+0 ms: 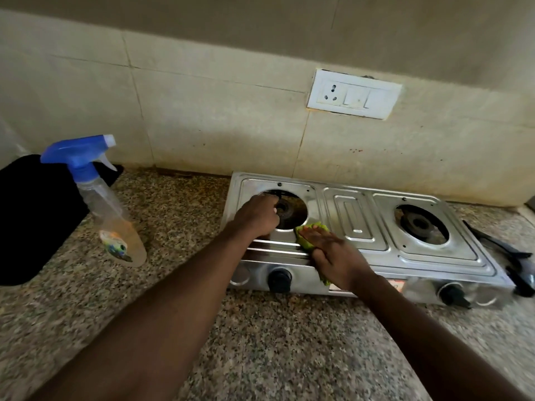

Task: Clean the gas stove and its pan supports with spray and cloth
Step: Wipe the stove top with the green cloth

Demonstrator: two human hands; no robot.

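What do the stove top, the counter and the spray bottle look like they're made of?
Stove top: seemingly stainless steel, shiny, with pressed ridges and bright reflections.
Counter: looks like polished granite, speckled brown, black and beige; it might be an imitation.
Spray bottle: clear plastic body you can see through, with a glossy blue plastic trigger head.

glossy steel stove (359, 224), speckled stone counter (260, 337), clear plastic spray bottle (107, 204).

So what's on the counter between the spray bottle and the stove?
In the head view, nothing lies there: only bare speckled granite counter runs between the spray bottle and the stove.
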